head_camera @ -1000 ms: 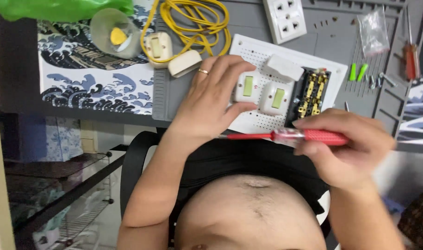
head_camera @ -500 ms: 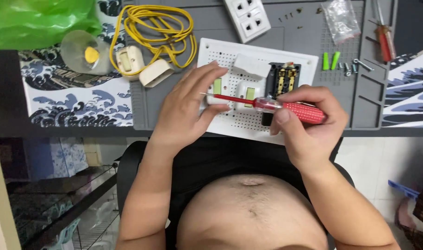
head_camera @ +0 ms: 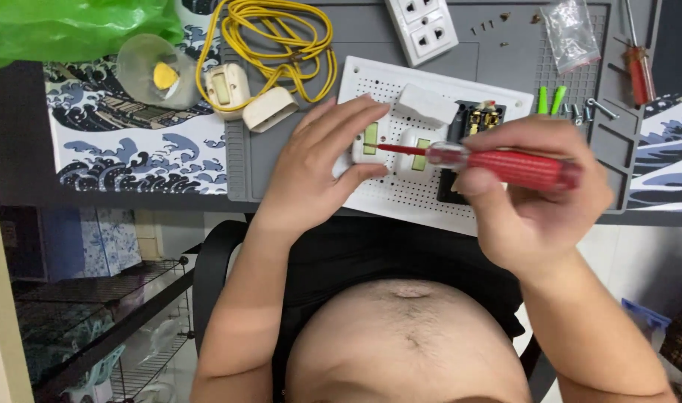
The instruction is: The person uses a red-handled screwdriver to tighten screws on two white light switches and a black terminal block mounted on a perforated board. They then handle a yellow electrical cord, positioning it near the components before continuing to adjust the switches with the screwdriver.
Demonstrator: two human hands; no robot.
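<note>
My left hand (head_camera: 322,168) rests on a white perforated board (head_camera: 415,198), fingers curled around a white switch module with a green rocker (head_camera: 371,139). A second white switch module (head_camera: 418,149) sits beside it. My right hand (head_camera: 535,198) is closed around a red-handled screwdriver (head_camera: 505,166), held level, its tip pointing left at the switch under my left fingers. A black terminal block with brass contacts (head_camera: 479,119) lies on the board behind the screwdriver.
On the grey work mat (head_camera: 281,160) lie a coil of yellow wire (head_camera: 270,37), a cream plug (head_camera: 225,89) with its cover beside it, a white socket plate (head_camera: 423,26), loose screws, green wall plugs (head_camera: 550,99), a clear bag and another red screwdriver (head_camera: 639,71). A green bag (head_camera: 65,26) lies far left.
The screwdriver rose from below the board's near edge to lie across the switches, tip now at the left switch. My left hand stays on the switch modules.
</note>
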